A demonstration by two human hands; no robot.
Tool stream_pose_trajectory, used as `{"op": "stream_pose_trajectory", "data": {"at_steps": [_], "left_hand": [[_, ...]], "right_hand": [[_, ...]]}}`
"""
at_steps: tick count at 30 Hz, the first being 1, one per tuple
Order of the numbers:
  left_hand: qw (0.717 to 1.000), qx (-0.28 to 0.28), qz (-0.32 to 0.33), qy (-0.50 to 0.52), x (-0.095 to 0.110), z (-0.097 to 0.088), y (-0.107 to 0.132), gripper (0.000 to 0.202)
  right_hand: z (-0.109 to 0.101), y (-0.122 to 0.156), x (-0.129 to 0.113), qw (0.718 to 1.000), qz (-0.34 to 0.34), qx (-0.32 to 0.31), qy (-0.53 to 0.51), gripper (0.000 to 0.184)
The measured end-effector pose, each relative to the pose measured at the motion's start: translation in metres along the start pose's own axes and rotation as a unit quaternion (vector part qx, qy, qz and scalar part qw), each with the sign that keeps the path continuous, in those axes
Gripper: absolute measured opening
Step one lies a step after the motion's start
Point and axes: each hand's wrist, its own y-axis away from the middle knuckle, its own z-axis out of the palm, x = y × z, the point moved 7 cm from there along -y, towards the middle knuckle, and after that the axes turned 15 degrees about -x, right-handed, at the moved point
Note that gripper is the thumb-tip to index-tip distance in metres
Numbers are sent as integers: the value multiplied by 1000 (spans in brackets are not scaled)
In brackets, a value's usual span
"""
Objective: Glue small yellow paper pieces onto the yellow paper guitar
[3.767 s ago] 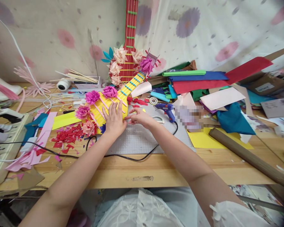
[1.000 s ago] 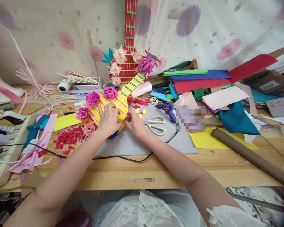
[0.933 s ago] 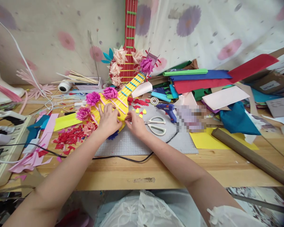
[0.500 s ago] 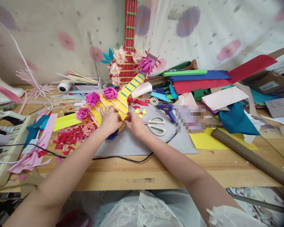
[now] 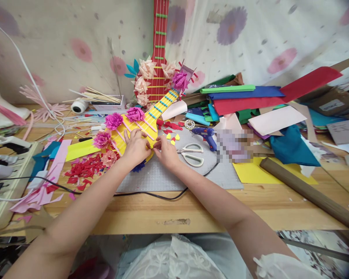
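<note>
A yellow craft lute (image 5: 159,116) with pink strips, blue frets and paper flowers lies at a slant on the grey cutting mat (image 5: 209,178). My left hand (image 5: 136,149) rests over the lower part of its body, fingers bent, thumb and index at the lower right edge. Right beside it, my right hand (image 5: 166,153) has its fingertips pinched together at that same edge. What lies in the pinch is too small to make out, a bit of yellow showing there. Magenta flowers (image 5: 135,114) sit on the lute, and a dark blue flower (image 5: 139,166) is partly hidden under my left wrist.
Scissors (image 5: 193,154), a blue glue gun (image 5: 205,136) and small yellow and red pieces lie right of my hands. A red lute (image 5: 159,46) leans on the curtain behind. Red scraps (image 5: 84,170), a power strip (image 5: 14,182), a black cable and a brown roll (image 5: 305,193) surround the mat.
Both hands stay at the lute's lower right edge with hardly any shift. The fingertips of my right hand have moved very slightly; the lute lies as before.
</note>
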Motion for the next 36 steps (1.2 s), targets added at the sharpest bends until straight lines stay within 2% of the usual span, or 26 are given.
{"op": "stream_pose_trajectory", "data": {"at_steps": [9, 20, 36], "left_hand": [[1000, -8, 11, 5, 1, 2, 1, 11], [999, 24, 17, -13, -1, -12, 4, 9], [1000, 12, 18, 7, -2, -6, 2, 8]], "right_hand": [[0, 1, 1, 1000, 0, -8, -13, 30], [-5, 3, 1, 1000, -15, -5, -20, 30], [-2, 2, -2, 1000, -20, -5, -15, 28]]}}
